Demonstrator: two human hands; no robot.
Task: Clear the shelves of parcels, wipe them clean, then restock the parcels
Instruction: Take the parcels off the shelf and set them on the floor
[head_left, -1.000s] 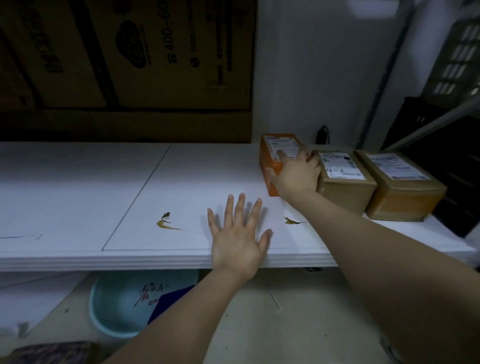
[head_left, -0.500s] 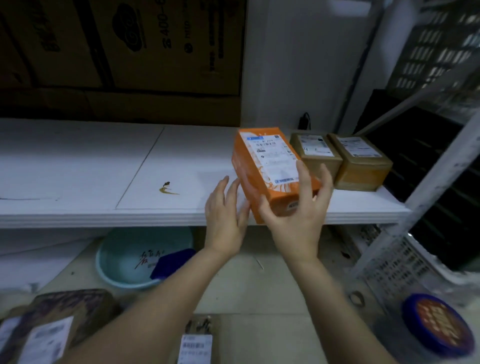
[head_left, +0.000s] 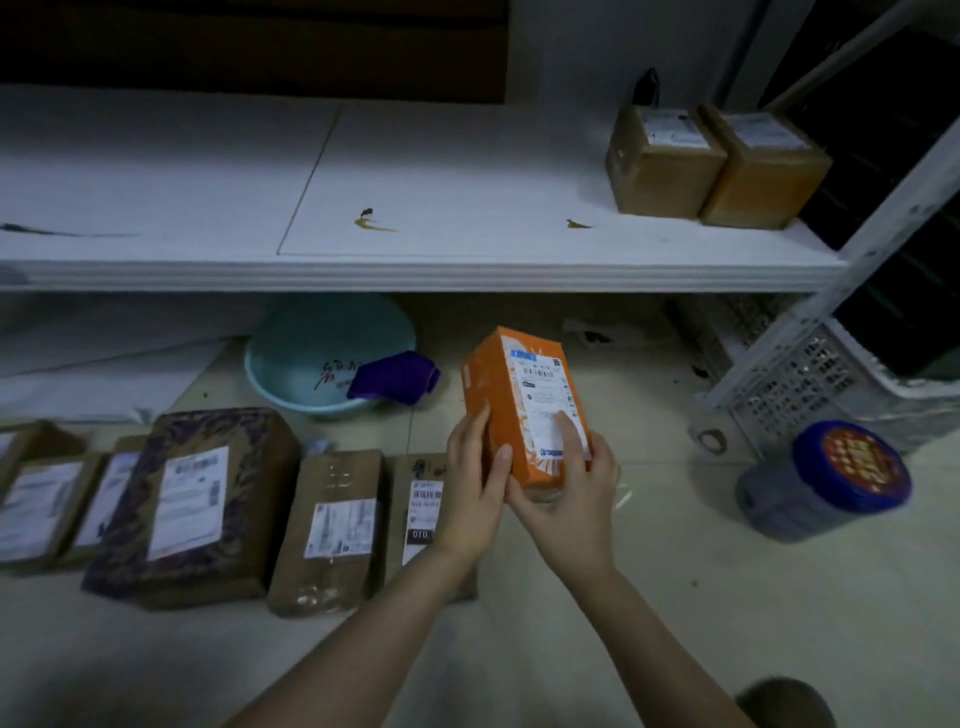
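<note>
Both the left hand (head_left: 470, 493) and the right hand (head_left: 571, 499) clasp one orange parcel (head_left: 514, 395) by its lower end, in front of and below the shelf (head_left: 415, 275) edge. Its long axis tilts up toward the shelf, label facing up. Two brown parcels (head_left: 660, 166) sit touching at the shelf's right end, with open white board stretching left of them. At least five floor parcels (head_left: 192, 504) lie in a row below the shelf.
</note>
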